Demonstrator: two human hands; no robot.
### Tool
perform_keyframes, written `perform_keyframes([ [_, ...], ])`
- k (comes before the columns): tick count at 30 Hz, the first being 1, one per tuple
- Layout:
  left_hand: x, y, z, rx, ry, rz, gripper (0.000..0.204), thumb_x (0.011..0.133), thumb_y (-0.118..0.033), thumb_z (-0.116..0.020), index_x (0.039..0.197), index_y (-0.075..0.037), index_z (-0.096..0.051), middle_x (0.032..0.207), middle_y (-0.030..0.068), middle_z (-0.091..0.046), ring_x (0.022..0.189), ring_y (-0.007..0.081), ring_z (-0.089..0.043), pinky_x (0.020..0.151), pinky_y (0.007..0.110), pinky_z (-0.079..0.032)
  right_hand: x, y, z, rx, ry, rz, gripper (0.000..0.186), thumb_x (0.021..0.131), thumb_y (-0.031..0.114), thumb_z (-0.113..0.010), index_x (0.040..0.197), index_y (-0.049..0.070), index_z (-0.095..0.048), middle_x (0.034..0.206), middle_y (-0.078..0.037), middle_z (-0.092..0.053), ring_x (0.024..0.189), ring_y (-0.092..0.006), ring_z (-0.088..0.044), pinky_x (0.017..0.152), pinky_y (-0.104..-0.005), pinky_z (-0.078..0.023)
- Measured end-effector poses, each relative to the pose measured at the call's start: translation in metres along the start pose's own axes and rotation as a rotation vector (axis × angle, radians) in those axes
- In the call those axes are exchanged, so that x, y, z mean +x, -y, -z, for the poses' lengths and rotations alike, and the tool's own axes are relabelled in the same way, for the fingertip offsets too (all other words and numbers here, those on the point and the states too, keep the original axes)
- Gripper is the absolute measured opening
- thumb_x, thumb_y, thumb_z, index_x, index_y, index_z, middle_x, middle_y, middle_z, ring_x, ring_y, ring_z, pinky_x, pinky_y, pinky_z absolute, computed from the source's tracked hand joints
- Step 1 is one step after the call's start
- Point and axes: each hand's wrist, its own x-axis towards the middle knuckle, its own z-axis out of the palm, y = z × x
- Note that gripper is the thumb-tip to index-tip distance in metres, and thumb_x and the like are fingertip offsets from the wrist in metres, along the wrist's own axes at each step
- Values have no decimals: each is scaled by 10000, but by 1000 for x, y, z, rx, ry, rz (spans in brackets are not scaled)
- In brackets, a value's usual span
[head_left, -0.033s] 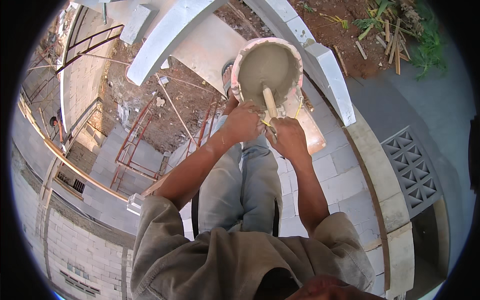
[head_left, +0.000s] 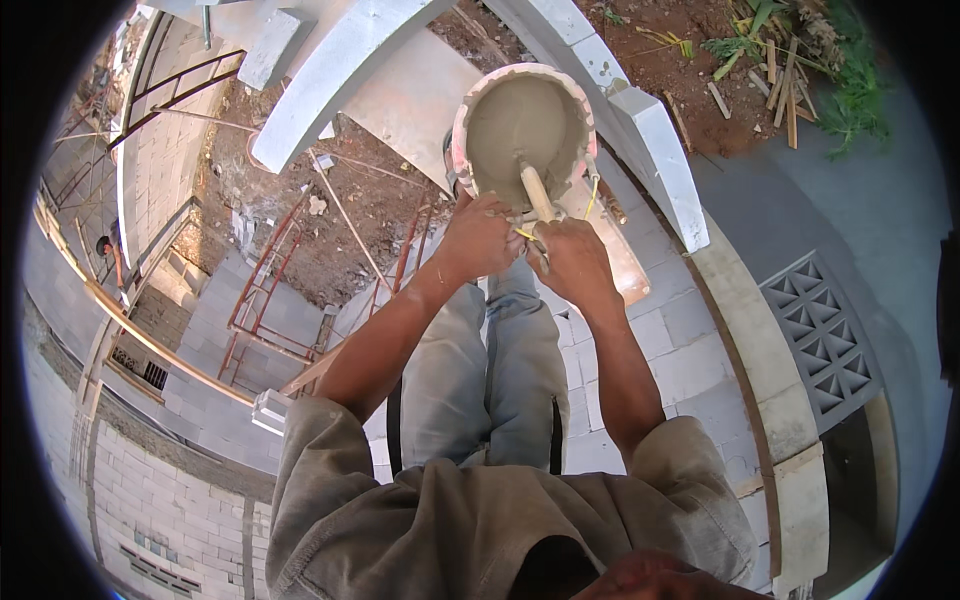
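Bucket (head_left: 462, 125): one, pale and pink-stained, mouth toward us, beyond our knees.
Mortar (head_left: 525, 118): grey, wet, inside the bucket.
Handle (head_left: 537, 192): one, wooden, slanting out of the mortar over the near rim, between our hands.
Cord (head_left: 592, 194): yellow, running from the bucket's right side to our right hand.
Left hand (head_left: 480, 238): fingers curled at the near rim; we cannot tell whether they grip it.
Right hand (head_left: 574, 258): closed around the cord, just beside the handle.
Board (head_left: 622, 268): pinkish, beyond our right hand.
Vent block (head_left: 822, 325): grey, patterned, well apart at right.
Frame (head_left: 262, 285): red metal, at left.
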Motion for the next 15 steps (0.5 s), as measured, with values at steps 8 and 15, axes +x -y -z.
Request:
perform_keyframes([
  [8, 18, 106, 21, -166, -323, 244, 240, 848, -193, -578, 982, -15, -667, 931, 242, -647, 999, 440, -573, 878, 478, -469, 151, 32, -26, -216, 175, 278, 174, 705, 140, -676, 853, 49, -687, 835, -142, -677, 881, -302, -614, 870, -413, -432],
  [15, -1, 151, -17, -274, -622, 186, 193, 846, -162, -597, 946, -16, -676, 804, 229, -629, 817, 419, -612, 717, 471, -488, 172, 46, -54, -180, 150, 460, 269, 743, 200, -661, 937, 17, -693, 1041, -199, -629, 1017, -296, -567, 959, -424, -382],
])
